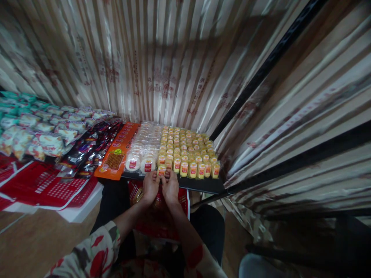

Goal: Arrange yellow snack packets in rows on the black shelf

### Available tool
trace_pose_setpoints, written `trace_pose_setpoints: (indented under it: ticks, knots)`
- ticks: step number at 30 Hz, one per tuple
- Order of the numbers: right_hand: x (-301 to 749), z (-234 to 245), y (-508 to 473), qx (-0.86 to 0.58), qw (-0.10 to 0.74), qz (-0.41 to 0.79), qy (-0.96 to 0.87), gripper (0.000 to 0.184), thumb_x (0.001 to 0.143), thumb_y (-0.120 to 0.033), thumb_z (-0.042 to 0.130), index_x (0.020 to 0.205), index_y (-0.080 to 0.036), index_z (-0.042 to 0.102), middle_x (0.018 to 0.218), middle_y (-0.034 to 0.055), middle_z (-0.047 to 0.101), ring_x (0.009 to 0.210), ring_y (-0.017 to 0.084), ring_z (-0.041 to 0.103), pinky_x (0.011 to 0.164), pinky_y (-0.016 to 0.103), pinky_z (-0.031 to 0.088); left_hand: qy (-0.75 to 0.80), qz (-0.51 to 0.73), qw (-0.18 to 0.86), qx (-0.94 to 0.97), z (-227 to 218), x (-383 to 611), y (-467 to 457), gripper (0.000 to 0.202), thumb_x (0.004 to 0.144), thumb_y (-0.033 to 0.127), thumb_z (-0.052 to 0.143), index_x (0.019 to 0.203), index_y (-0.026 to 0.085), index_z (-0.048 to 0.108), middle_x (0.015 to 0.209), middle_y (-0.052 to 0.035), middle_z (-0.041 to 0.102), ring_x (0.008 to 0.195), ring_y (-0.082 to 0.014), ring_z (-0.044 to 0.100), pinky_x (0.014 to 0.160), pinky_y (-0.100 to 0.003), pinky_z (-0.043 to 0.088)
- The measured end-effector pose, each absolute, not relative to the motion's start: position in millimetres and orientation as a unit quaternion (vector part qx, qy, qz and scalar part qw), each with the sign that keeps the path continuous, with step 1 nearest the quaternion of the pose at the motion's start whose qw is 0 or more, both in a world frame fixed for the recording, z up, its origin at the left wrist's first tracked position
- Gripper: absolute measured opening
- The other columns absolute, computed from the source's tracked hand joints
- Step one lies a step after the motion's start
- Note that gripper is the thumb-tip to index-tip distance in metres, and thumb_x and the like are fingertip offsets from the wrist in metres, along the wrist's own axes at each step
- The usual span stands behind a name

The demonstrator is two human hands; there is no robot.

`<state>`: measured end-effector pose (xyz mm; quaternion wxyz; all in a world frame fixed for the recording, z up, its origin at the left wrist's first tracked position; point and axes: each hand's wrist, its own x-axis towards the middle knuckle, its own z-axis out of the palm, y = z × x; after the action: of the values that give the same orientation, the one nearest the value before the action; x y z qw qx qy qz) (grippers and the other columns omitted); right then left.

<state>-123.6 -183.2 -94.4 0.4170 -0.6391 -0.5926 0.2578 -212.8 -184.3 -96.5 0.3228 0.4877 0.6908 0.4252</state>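
Observation:
My left hand point(150, 187) and my right hand point(171, 188) are side by side at the front edge of a black shelf point(203, 184). Together their fingertips pinch a small yellow packet with a red label point(161, 170), at the near left end of the front row. Behind it, rows of the same yellow packets point(185, 148) cover the right part of the shelf. Left of them lie round white packets with red labels point(145, 148). Both hands are closed on the packet; the fingers are partly hidden.
An orange snack packet point(117, 154) and dark glossy packets point(92, 144) lie further left, then white and green packets point(34, 127). A red basket point(158, 220) sits on my lap. Red and white cartons point(55, 189) lie at left. Striped foil sheeting point(179, 65) forms the back and right walls.

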Motion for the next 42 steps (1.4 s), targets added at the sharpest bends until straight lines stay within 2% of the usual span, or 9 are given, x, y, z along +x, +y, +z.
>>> trace_pose_setpoints:
  ticks: [5, 15, 18, 20, 24, 31, 35, 42]
  knots:
    - [-124.0, -97.8, -179.4, -0.644, 0.398, 0.239, -0.608, 0.019, 0.079, -0.019, 0.045, 0.096, -0.017, 0.054, 0.096, 0.0088, 0.058, 0.085, 0.018, 0.058, 0.078, 0.029, 0.047, 0.709, 0.411, 0.299, 0.489, -102.5, -212.7, -179.7, 0.012, 0.077, 0.011, 0.051, 0.083, 0.015, 0.060, 0.083, -0.0054, 0.061, 0.077, -0.0167, 0.056, 0.075, -0.027, 0.044]
    - [-116.0, -109.1, -173.4, -0.634, 0.389, 0.165, -0.647, 0.019, 0.084, -0.021, 0.039, 0.094, -0.018, 0.055, 0.089, 0.0059, 0.058, 0.081, 0.017, 0.056, 0.076, 0.030, 0.046, 0.671, 0.496, 0.274, 0.478, -115.4, -206.6, -170.1, 0.008, 0.074, 0.015, 0.050, 0.077, 0.015, 0.057, 0.071, -0.0016, 0.056, 0.065, -0.0143, 0.055, 0.066, -0.028, 0.046]
    - [-111.3, -109.0, -175.2, -0.657, 0.382, 0.085, -0.644, 0.022, 0.085, -0.024, 0.042, 0.101, -0.019, 0.056, 0.099, 0.0077, 0.056, 0.096, 0.020, 0.053, 0.083, 0.031, 0.044, 0.660, 0.510, 0.276, 0.477, -123.6, -206.9, -168.0, 0.007, 0.076, 0.019, 0.049, 0.079, 0.016, 0.056, 0.069, -0.0006, 0.054, 0.062, -0.0137, 0.055, 0.062, -0.027, 0.047]
    - [-108.2, -109.1, -176.0, -0.681, 0.364, 0.050, -0.633, 0.029, 0.084, -0.024, 0.043, 0.112, -0.020, 0.053, 0.109, 0.0088, 0.053, 0.104, 0.021, 0.050, 0.083, 0.030, 0.045, 0.655, 0.516, 0.277, 0.477, -127.3, -207.2, -167.3, 0.008, 0.076, 0.021, 0.050, 0.080, 0.016, 0.055, 0.068, -0.0004, 0.054, 0.060, -0.0136, 0.055, 0.060, -0.027, 0.048]
    - [-104.0, -112.6, -174.4, -0.695, 0.321, 0.053, -0.641, 0.036, 0.085, -0.024, 0.043, 0.120, -0.019, 0.047, 0.112, 0.0094, 0.053, 0.100, 0.021, 0.054, 0.077, 0.029, 0.047, 0.658, 0.522, 0.290, 0.459, -129.8, -205.5, -166.3, 0.010, 0.077, 0.026, 0.050, 0.079, 0.016, 0.053, 0.066, -0.0001, 0.054, 0.057, -0.0139, 0.056, 0.058, -0.028, 0.049]
    - [-103.8, -116.3, -163.0, -0.682, 0.377, 0.126, -0.615, 0.023, 0.085, -0.026, 0.038, 0.103, -0.016, 0.048, 0.096, 0.0107, 0.058, 0.073, 0.018, 0.059, 0.064, 0.029, 0.048, 0.646, 0.547, 0.334, 0.415, -123.5, -200.7, -164.0, 0.013, 0.077, 0.029, 0.050, 0.080, 0.017, 0.051, 0.064, 0.0018, 0.053, 0.054, -0.0136, 0.059, 0.054, -0.027, 0.051]
    - [-103.4, -121.2, -158.8, -0.667, 0.416, 0.143, -0.601, 0.018, 0.086, -0.027, 0.037, 0.094, -0.017, 0.048, 0.089, 0.0100, 0.059, 0.073, 0.018, 0.059, 0.065, 0.030, 0.048, 0.653, 0.533, 0.353, 0.405, -114.1, -201.6, -165.3, 0.014, 0.080, 0.031, 0.047, 0.084, 0.018, 0.047, 0.064, 0.0026, 0.053, 0.053, -0.0138, 0.060, 0.051, -0.026, 0.050]
    - [-102.2, -126.2, -159.6, -0.664, 0.430, 0.110, -0.602, 0.019, 0.087, -0.029, 0.036, 0.085, -0.019, 0.052, 0.085, 0.0075, 0.054, 0.072, 0.016, 0.054, 0.066, 0.029, 0.046, 0.667, 0.482, 0.232, 0.519, -115.9, -203.6, -164.5, 0.012, 0.082, 0.029, 0.042, 0.076, 0.020, 0.048, 0.061, 0.0018, 0.051, 0.058, -0.0148, 0.055, 0.059, -0.027, 0.044]
